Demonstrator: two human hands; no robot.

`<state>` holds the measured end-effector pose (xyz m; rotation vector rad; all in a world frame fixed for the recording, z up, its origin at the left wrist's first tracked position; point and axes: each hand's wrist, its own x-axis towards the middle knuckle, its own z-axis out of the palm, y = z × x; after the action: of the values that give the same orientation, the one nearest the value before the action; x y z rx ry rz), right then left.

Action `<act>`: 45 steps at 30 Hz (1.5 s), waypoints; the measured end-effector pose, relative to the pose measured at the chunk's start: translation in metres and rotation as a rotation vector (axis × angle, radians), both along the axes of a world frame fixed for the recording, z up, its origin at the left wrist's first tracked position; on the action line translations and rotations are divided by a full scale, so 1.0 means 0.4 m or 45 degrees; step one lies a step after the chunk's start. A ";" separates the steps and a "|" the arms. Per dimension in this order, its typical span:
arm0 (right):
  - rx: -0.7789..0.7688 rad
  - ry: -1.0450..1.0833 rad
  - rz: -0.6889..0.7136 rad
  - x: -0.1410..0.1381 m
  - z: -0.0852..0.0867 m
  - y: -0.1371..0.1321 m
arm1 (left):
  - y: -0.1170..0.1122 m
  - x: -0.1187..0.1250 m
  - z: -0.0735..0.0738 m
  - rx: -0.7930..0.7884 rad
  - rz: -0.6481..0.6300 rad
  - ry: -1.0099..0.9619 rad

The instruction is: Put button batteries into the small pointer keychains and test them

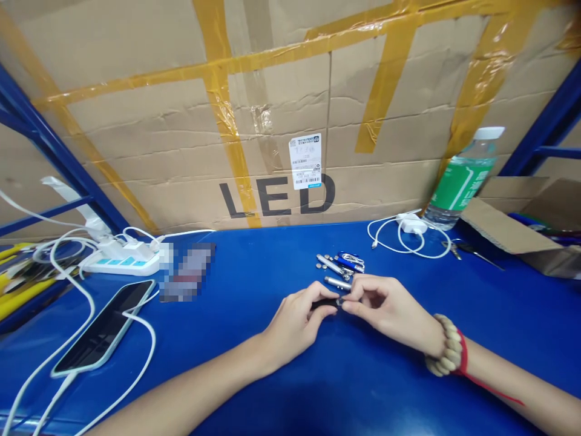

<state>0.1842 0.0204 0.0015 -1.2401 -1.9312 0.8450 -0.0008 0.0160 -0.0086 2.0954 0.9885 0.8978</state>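
Observation:
Over the front part of the blue table, my left hand (302, 312) pinches a small dark tube (323, 302) between thumb and fingertips. The thumb and fingers of my right hand (379, 306) close on the tube's right end, where a greyish tip shows. Finger cover hides most of the tube, so its exact kind is unclear. Just behind the hands lie a short silver tube (336, 283), a longer silver tube (331, 264), a blue piece with a metal clip (350, 261) and several small round discs like button cells (319, 266).
A phone (106, 330) with white cables lies left, near a power strip (122, 261). A white charger (412, 224), a water bottle (463, 178), scissors (479, 253) and an open carton (508, 227) stand right. A large taped cardboard box (172, 151) closes off the back.

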 end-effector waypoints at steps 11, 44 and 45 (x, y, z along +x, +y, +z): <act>-0.014 -0.013 -0.004 0.004 -0.006 0.007 | 0.000 0.004 -0.004 0.045 -0.002 0.017; 0.326 -0.244 -0.012 0.029 0.024 0.015 | 0.007 0.012 0.010 -0.029 0.119 0.131; 0.345 -0.305 -0.050 0.036 0.029 0.020 | 0.006 0.012 0.011 -0.041 0.134 0.125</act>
<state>0.1984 0.0282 0.0130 -1.2524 -2.1191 0.4103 0.0041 0.0184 -0.0042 2.0940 1.1657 0.8309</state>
